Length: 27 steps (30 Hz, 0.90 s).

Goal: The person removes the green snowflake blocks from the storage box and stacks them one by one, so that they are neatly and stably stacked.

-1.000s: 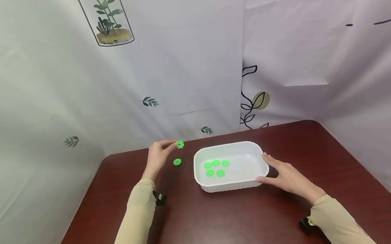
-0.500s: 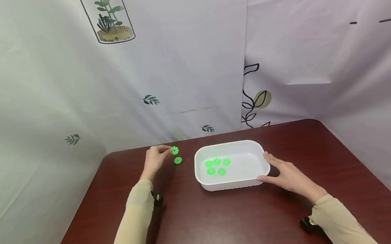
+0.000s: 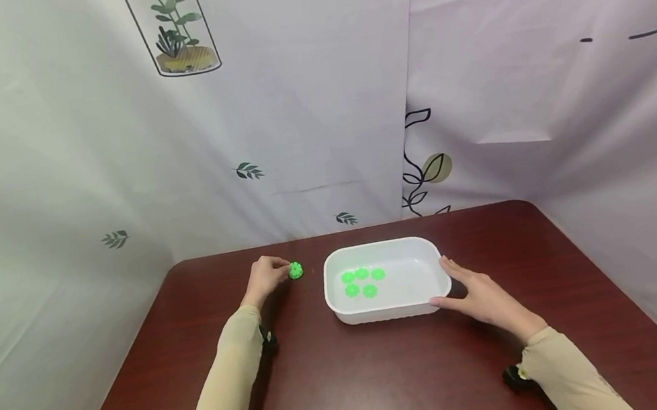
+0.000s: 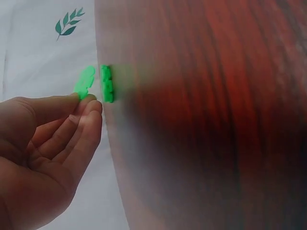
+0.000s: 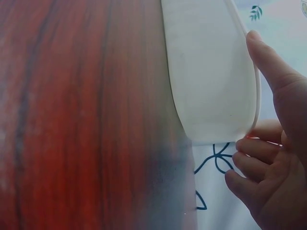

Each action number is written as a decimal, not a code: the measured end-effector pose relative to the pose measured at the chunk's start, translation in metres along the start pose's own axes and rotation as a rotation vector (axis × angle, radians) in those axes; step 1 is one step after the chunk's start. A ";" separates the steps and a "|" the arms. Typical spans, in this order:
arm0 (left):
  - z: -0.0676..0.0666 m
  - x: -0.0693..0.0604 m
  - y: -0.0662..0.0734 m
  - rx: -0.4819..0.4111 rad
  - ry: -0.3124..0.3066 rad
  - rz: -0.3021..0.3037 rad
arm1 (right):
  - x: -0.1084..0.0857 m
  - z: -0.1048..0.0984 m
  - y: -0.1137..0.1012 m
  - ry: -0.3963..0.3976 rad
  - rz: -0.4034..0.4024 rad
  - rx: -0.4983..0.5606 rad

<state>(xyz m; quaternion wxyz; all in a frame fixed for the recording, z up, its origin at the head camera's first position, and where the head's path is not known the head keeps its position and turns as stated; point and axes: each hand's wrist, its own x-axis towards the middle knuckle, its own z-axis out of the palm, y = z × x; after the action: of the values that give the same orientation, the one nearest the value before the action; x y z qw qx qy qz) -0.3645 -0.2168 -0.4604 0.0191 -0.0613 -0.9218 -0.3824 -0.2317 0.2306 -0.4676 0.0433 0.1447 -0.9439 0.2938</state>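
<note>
In the head view my left hand [image 3: 266, 277] is at the back left of the table, pinching a green notched disc [image 3: 296, 269] between thumb and fingertips. The left wrist view shows this held disc [image 4: 85, 82] tilted, with a narrow gap to a second green disc [image 4: 107, 84] lying on the table. From the head, the held disc mostly covers the second one. My right hand [image 3: 488, 297] grips the right end of a white basin [image 3: 386, 313], its thumb at the near rim and its fingers round the end. Several green discs [image 3: 370, 291] lie flat inside the basin's left half.
The dark red table [image 3: 360, 377] runs back to a pale printed cloth [image 3: 316, 98], which hangs behind it and at both sides. A small black device [image 3: 268, 342] is on the left wrist, another [image 3: 515, 376] on the right.
My left hand has brought its disc down and slightly left, from above and behind the disc on the table to right by it. The right hand and basin stay in place.
</note>
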 end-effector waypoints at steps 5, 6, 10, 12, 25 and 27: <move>0.002 0.000 0.000 -0.002 0.006 -0.002 | 0.000 0.000 0.000 0.005 -0.003 0.000; 0.002 0.000 0.000 -0.002 0.009 -0.003 | 0.000 0.000 0.001 0.005 -0.003 0.000; 0.002 0.000 -0.001 0.004 0.015 -0.002 | 0.000 0.001 0.001 0.004 -0.008 -0.001; 0.002 0.000 -0.001 0.009 0.017 -0.008 | 0.001 0.001 0.002 0.005 -0.011 0.000; 0.004 0.002 -0.005 0.011 0.011 -0.026 | 0.001 0.001 0.001 0.010 -0.009 0.007; 0.004 0.001 -0.005 0.009 0.013 -0.030 | 0.000 0.001 0.001 0.011 -0.010 0.007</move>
<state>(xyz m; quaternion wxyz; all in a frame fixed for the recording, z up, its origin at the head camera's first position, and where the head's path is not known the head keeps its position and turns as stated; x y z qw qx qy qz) -0.3664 -0.2173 -0.4668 0.0195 -0.0452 -0.9241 -0.3789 -0.2324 0.2306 -0.4690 0.0493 0.1479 -0.9419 0.2976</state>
